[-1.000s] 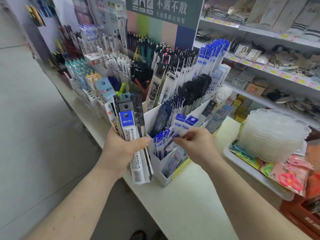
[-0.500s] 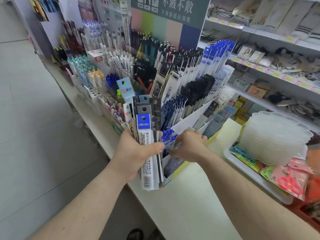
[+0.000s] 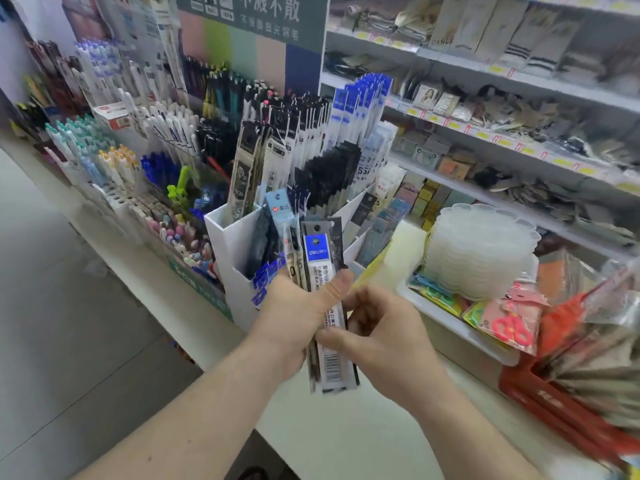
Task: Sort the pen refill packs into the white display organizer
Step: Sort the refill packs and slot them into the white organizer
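My left hand [image 3: 294, 320] grips a fanned bundle of long pen refill packs [image 3: 323, 271], held upright in front of the white display organizer [image 3: 230, 244]. The front pack has a blue label and a barcode near its lower end. My right hand [image 3: 384, 337] touches the lower right edge of the bundle, fingers curled on the front pack. The organizer's stepped compartments hold black, dark blue and blue-topped refill packs [image 3: 360, 105]; small blue packs [image 3: 263, 278] sit in its front slot, partly hidden by my left hand.
Pens in racks [image 3: 114, 161] fill the counter to the left. A white tray [image 3: 450, 323] with a stack of clear plastic dishes [image 3: 481, 251] and pink scissors packs [image 3: 512, 323] stands at right. Red baskets [image 3: 554, 403] lie beyond; shelves of goods behind.
My right hand has left the organizer's front slot and come back to the bundle. My left hand has carried the bundle to the right, in front of the organizer.
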Available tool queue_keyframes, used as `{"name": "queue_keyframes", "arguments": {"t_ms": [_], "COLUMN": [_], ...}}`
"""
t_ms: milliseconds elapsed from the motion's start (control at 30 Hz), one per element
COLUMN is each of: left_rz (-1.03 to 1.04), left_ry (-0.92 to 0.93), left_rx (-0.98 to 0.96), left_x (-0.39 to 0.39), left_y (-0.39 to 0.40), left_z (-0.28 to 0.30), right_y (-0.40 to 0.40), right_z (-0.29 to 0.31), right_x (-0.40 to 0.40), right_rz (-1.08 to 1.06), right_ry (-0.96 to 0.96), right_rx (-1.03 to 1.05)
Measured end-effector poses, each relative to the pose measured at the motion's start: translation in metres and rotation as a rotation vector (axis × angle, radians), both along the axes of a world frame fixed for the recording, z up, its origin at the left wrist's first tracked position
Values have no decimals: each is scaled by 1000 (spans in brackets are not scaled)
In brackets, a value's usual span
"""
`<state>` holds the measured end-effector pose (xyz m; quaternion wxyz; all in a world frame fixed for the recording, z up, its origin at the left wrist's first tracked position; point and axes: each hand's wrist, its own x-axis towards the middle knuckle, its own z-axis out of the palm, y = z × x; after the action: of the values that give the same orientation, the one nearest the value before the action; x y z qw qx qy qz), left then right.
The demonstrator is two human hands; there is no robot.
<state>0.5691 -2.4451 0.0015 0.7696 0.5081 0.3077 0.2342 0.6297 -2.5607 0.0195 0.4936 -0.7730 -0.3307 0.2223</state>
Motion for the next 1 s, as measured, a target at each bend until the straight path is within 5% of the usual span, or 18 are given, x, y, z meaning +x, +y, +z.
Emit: {"name": "queue_keyframes", "arguments": {"t_ms": [233, 667, 1000], "left_rz": [-385, -59, 250], "left_ry": [-48, 50, 78], "left_rx": [-170, 161, 256], "left_x": [7, 4, -35], "left_y": [-9, -8, 27], "left_z": [-1, -9, -3], "right_y": [-25, -17, 26], "right_z": [3, 3, 2], "right_x": [17, 9, 15], "right_rz": [-120, -94, -108], "right_ry": [305, 170, 324], "right_rx": [89, 0, 188]}}
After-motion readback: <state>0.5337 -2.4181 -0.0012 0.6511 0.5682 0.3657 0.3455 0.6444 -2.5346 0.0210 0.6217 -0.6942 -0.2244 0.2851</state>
